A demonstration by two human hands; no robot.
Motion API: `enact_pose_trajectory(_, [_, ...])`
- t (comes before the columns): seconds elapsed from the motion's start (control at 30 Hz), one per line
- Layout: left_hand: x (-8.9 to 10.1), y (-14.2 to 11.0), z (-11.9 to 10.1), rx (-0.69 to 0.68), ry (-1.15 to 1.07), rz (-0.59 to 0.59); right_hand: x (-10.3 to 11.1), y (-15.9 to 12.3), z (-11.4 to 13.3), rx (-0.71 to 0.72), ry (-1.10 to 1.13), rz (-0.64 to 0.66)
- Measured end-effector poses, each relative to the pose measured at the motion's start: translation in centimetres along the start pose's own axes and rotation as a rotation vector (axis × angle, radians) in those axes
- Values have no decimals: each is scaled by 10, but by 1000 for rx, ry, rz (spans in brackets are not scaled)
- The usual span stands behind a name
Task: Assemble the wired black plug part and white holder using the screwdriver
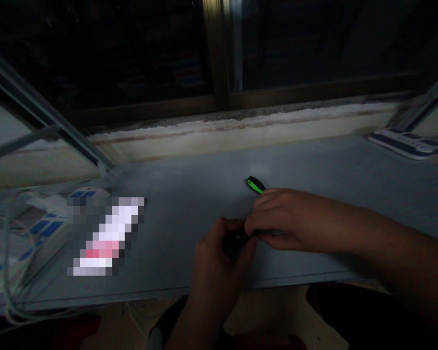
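Note:
My left hand [219,253] is curled around a small dark object [234,241] near the front edge of the grey table [190,204]. My right hand [284,218] rests over it from the right, fingers pinched at the same dark object. A tool with a green and black handle [255,184] sticks out from behind my right hand; whether that hand grips it is hidden. The scene is dim and the dark object is too small to name.
A white and blue power strip [47,226] with cables lies at the left edge, beside a blurred-out patch [105,236]. Another power strip [409,142] sits at the far right. A windowsill [219,131] and dark window run along the back.

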State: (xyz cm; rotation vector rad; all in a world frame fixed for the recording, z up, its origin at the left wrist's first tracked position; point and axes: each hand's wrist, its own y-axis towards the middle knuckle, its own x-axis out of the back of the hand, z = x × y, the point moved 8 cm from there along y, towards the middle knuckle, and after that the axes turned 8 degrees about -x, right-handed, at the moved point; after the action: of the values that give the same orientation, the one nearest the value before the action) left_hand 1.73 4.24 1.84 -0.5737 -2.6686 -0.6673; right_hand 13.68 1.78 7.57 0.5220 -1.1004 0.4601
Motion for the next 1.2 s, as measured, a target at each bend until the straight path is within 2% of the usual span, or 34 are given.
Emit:
enact_pose_trajectory(0.33, [0,0,1,-19,14,10,2,3,-26,-96,379,13])
enact_pose_trajectory(0.53, [1,-1,1,0,34,3,1,6,-37,-200,473,-69])
enact_pose_trajectory(0.77, [1,-2,0,4,40,5,-39,11,-53,-357,798,117])
enact_pose_trajectory(0.93, [2,-1,-1,-5,53,10,-43,11,-62,-409,954,157])
enact_pose_trajectory(0.97, [1,-1,-1,0,51,19,-39,10,-63,-419,942,142])
enact_pose_trajectory(1.03, [0,-2,0,6,59,45,-24,8,-68,-431,812,21])
enact_pose_trajectory(1.13, [-1,-1,-3,-28,90,84,8,3,-75,-439,381,-280])
enact_pose_trajectory(1.2, [-2,0,-7,-86,114,104,17,-1,-82,-491,121,-382])
